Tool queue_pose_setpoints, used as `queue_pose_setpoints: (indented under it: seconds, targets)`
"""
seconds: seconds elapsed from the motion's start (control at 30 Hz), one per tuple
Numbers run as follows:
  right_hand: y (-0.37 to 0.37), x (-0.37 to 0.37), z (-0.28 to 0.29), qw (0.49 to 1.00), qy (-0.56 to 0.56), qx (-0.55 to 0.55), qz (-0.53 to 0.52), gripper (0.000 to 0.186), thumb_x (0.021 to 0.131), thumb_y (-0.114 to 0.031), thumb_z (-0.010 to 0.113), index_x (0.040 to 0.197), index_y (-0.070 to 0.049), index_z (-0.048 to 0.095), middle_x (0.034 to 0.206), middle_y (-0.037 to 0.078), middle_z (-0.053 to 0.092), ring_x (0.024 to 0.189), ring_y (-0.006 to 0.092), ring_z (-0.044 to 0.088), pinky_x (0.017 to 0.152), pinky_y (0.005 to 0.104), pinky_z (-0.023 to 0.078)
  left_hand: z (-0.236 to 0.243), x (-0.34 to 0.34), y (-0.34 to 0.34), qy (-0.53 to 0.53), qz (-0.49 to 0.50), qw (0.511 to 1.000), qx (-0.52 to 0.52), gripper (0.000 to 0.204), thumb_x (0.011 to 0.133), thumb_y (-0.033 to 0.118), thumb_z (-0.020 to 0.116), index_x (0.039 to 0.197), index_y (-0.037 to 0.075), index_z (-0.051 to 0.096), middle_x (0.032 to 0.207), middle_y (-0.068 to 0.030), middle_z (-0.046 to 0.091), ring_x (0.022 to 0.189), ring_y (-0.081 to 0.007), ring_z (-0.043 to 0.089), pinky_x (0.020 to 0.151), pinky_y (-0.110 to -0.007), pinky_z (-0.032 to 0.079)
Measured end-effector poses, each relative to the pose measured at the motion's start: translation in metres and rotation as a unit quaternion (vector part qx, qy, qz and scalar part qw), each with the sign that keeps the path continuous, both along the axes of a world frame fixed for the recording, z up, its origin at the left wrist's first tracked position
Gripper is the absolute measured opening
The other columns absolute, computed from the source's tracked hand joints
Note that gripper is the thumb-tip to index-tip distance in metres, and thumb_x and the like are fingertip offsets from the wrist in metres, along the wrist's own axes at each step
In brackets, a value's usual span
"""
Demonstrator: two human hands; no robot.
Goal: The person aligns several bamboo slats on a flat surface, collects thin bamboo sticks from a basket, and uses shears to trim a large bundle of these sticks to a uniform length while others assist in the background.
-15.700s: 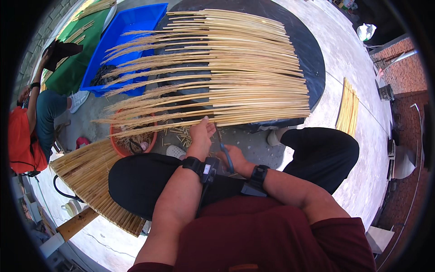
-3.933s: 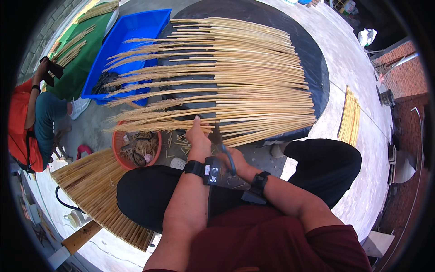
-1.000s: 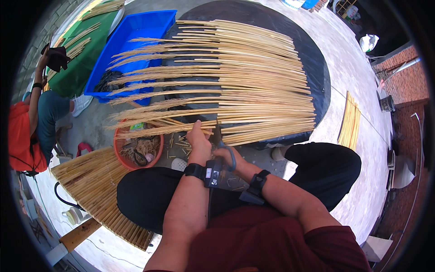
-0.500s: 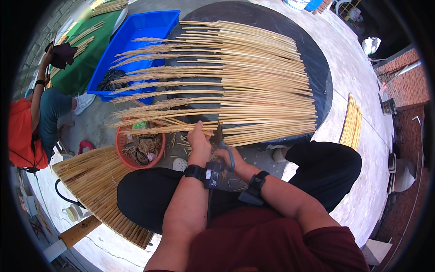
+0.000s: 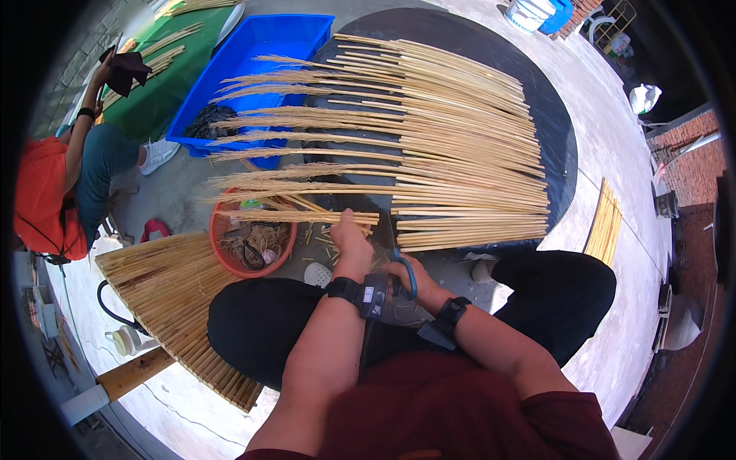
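Observation:
In the middle of the head view, my left hand is closed round a small bunch of feathery reed tops, their cut ends poking out past my fingers. My right hand grips scissors with a blue-grey handle. Their dark blades point up into the gap between the reed tops and the cut stalk ends. A wide row of straw-coloured reed stalks lies side by side just beyond my hands. Several stalks farther off still carry long plumes reaching left. The scissors' exact opening is hard to make out.
The stalks rest on a dark round table. Left of it are a blue tray and an orange basket of scraps. A slatted reed mat leans by my left knee. Another person sits at far left, holding dark cloth.
The whole scene has shifted right in the picture as my head moved. My right hand and the scissors sit slightly lower, while my left hand keeps its hold on the reed tops.

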State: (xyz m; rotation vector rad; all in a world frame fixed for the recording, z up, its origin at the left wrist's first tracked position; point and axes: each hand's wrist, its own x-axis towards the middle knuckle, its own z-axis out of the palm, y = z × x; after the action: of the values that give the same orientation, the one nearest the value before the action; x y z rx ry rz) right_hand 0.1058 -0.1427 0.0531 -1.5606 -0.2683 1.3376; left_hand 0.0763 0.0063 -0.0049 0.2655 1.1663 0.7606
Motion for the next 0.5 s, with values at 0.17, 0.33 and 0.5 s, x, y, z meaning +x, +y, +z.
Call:
queue_pose_setpoints:
  seconds: [0.17, 0.33, 0.5]
  targets:
    - [-0.007, 0.008, 0.032, 0.997, -0.035, -0.015, 0.065, 0.011, 0.085, -0.012, 0.052, 0.089, -0.002, 0.052, 0.064, 0.009, 0.056, 0.052, 0.019, 0.057, 0.049, 0.028, 0.046, 0.025, 0.015, -0.006, -0.03, 0.126, 0.992, -0.001, 0.014, 0.09, 0.008, 0.046, 0.103, 0.007, 0.04, 0.079, -0.0079, 0.055, 0.063, -0.0203, 0.061, 0.058, -0.035, 0.055]
    - [-0.004, 0.001, 0.063, 0.989, -0.106, 0.044, 0.094, 0.009, 0.086, -0.011, 0.052, 0.088, -0.002, 0.051, 0.066, 0.007, 0.055, 0.056, 0.0164, 0.056, 0.051, 0.0275, 0.046, 0.073, -0.002, 0.015, -0.043, 0.192, 0.979, 0.053, 0.01, 0.092, 0.006, 0.047, 0.094, 0.008, 0.038, 0.069, -0.0033, 0.045, 0.046, -0.0121, 0.044, 0.048, -0.03, 0.048]
    - [-0.006, -0.004, 0.084, 0.98, -0.156, 0.08, 0.091, 0.011, 0.087, -0.014, 0.053, 0.088, -0.003, 0.052, 0.065, 0.006, 0.054, 0.056, 0.0146, 0.055, 0.053, 0.0264, 0.044, 0.164, -0.041, 0.036, -0.165, 0.216, 0.947, 0.173, 0.012, 0.096, 0.015, 0.047, 0.093, 0.01, 0.036, 0.066, -0.0004, 0.04, 0.045, -0.0093, 0.036, 0.041, -0.026, 0.035]
